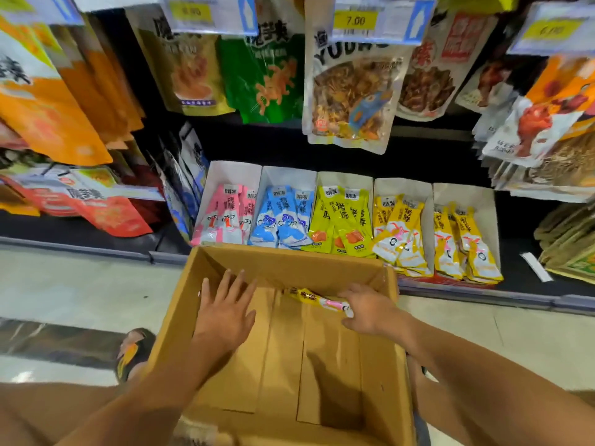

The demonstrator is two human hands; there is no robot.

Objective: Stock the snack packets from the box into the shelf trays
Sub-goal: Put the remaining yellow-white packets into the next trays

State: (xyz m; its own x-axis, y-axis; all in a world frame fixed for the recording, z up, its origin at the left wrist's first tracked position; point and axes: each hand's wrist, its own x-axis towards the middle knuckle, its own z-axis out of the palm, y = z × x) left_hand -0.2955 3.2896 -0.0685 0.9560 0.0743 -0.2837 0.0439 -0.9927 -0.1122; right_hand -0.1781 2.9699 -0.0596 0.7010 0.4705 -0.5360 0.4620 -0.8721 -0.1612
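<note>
1 yellow snack packet (pixel 314 299) lay in the cardboard box (pixel 289 263); right hand (pixel 370 309) grip pinched its end, left hand (pixel 225 312) grip wide, empty. End-pinch could slip.

My right hand (pixel 370 309) covers one end of the yellow packet (pixel 317 299) (I cannot tell whether my fingers grip it), the cardboard box (pixel 289 255) hides the front of the tray (pixel 231 172) of pink packets (pixel 225 214), and the leftmost price tag (pixel 190 11) is blurred past reading.
</note>
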